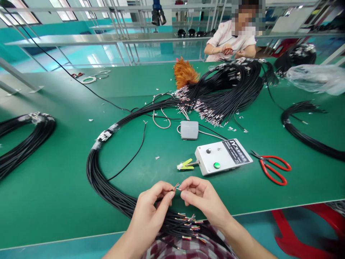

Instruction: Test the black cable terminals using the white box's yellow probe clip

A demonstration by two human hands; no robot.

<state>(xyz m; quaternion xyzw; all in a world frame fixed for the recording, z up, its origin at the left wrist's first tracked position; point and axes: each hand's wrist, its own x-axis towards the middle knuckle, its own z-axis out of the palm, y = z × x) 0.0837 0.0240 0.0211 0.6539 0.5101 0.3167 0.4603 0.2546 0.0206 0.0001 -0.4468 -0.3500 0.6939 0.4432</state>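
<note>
My left hand (152, 207) pinches a black cable near its stripped end, where thin coloured wires (176, 186) stick out. Facing it, my right hand (201, 198) has its thumb and forefinger closed on the tips of those wires. Beneath both hands runs a thick bundle of black cables (99, 180), its cut ends showing several colours of wire over my lap. White connectors (104, 135) are gathered farther up the bundle. Beyond my hands sits a white control box (223, 156) with a green button and a yellow-green clip (186, 164) on its shaft.
Red-handled scissors (275, 167) lie right of the box. A grey pedal-like block (189, 130) is behind it. Heaped black cables (231, 86), an orange feather duster (185, 73) and a plastic bag (318, 77) lie farther back. Across the table sits another person (229, 41). A coil (29, 136) is left.
</note>
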